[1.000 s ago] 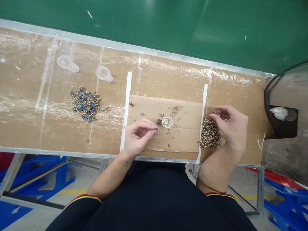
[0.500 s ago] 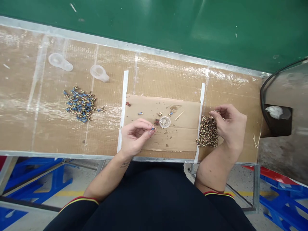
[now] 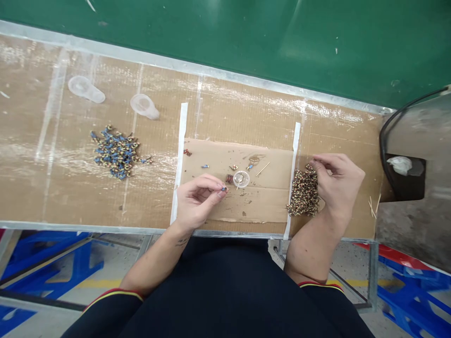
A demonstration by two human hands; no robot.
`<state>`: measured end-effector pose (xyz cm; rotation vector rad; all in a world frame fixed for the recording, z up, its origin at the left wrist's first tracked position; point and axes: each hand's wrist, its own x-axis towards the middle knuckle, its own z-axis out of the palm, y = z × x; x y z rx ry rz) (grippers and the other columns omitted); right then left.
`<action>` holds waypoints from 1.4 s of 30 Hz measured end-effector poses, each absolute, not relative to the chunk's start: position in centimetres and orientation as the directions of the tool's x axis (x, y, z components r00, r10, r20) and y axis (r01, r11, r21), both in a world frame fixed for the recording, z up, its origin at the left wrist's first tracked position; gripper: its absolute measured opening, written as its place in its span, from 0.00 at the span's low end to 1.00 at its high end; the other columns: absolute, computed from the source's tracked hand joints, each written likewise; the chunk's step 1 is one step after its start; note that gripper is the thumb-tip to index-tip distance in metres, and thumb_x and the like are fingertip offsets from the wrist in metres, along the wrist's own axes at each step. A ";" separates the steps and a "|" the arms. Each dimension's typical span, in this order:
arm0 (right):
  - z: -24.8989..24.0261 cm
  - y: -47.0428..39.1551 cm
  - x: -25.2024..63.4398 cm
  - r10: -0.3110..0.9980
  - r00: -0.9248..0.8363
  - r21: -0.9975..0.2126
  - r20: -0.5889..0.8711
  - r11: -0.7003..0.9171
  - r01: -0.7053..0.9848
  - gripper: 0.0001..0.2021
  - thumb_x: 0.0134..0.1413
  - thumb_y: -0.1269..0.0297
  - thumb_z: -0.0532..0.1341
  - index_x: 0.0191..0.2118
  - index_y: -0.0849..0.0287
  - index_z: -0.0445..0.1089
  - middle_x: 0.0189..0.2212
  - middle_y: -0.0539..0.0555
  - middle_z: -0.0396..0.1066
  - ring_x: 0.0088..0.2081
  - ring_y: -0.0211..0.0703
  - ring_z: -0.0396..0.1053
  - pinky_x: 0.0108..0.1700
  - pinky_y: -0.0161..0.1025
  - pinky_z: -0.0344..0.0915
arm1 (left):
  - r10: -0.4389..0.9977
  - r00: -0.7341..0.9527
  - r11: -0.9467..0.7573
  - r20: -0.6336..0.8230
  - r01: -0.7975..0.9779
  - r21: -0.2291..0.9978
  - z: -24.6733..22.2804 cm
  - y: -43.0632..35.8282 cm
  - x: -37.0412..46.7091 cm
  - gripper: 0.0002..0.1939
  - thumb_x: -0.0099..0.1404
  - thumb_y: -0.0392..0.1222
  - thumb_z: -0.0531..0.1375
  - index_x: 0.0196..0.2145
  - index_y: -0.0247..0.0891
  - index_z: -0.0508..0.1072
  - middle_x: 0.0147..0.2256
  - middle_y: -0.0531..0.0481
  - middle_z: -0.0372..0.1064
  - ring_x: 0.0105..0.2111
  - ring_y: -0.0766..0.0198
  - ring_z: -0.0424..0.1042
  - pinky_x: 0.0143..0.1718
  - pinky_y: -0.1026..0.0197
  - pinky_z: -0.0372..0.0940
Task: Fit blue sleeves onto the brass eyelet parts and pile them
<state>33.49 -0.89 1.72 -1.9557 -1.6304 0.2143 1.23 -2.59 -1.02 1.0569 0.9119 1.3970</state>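
We saw glossy film over the cardboard table covering (image 3: 239,108), matt paperboard on the taped-down sheet (image 3: 268,204), translucent plastic in the cups (image 3: 145,106), bare wood in the toothpick (image 3: 262,169), a knobbly surface on the brown-and-cream heap (image 3: 303,195) and matt cloth on the dark shirt (image 3: 225,291).

Cardboard-covered workbench (image 3: 155,202), metal legs (image 3: 373,272), green surface (image 3: 225,42) beyond; blue stools (image 3: 81,260) beneath — grey floor (image 3: 118,263), yellow stripe (image 3: 98,283)
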 end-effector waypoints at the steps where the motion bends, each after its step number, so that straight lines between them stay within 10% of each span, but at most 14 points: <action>1: 1.7 -0.8 33.6 0.955 0.211 -0.491 0.211 -0.083 0.867 0.07 0.61 0.63 0.64 0.38 0.51 0.82 0.39 0.55 0.83 0.41 0.53 0.81 0.46 0.53 0.77 | 0.996 0.003 -0.088 0.094 -0.305 0.948 -1.0 -2.6 1.2 0.07 0.63 0.42 0.75 0.32 0.40 0.83 0.30 0.49 0.79 0.29 0.66 0.80 0.28 0.66 0.76; 27: 1.0 1.6 36.1 0.972 -0.212 -0.269 -0.101 0.178 0.947 0.09 0.61 0.65 0.63 0.36 0.51 0.83 0.35 0.54 0.84 0.38 0.53 0.81 0.43 0.48 0.74 | 0.993 0.012 -0.108 0.117 -0.295 0.949 -1.1 -2.5 1.2 0.06 0.64 0.40 0.74 0.32 0.39 0.83 0.30 0.48 0.80 0.29 0.65 0.80 0.30 0.65 0.75; 37: 4.4 -2.1 32.2 0.862 0.236 -0.719 0.449 0.191 0.668 0.09 0.59 0.67 0.73 0.45 0.51 0.83 0.34 0.50 0.84 0.32 0.44 0.82 0.35 0.43 0.81 | 0.985 0.032 -0.150 0.168 -0.300 0.942 -1.0 -2.4 1.2 0.02 0.66 0.34 0.72 0.35 0.39 0.83 0.32 0.48 0.81 0.31 0.66 0.81 0.32 0.67 0.76; 42: 4.4 -4.1 25.1 0.852 0.175 -0.819 0.494 0.388 0.424 0.15 0.55 0.75 0.75 0.44 0.46 0.84 0.33 0.47 0.84 0.30 0.41 0.82 0.29 0.38 0.79 | 0.973 0.096 -0.172 0.208 -0.290 0.941 -0.9 -2.4 1.4 0.02 0.66 0.34 0.71 0.36 0.38 0.84 0.33 0.47 0.82 0.33 0.65 0.82 0.34 0.66 0.77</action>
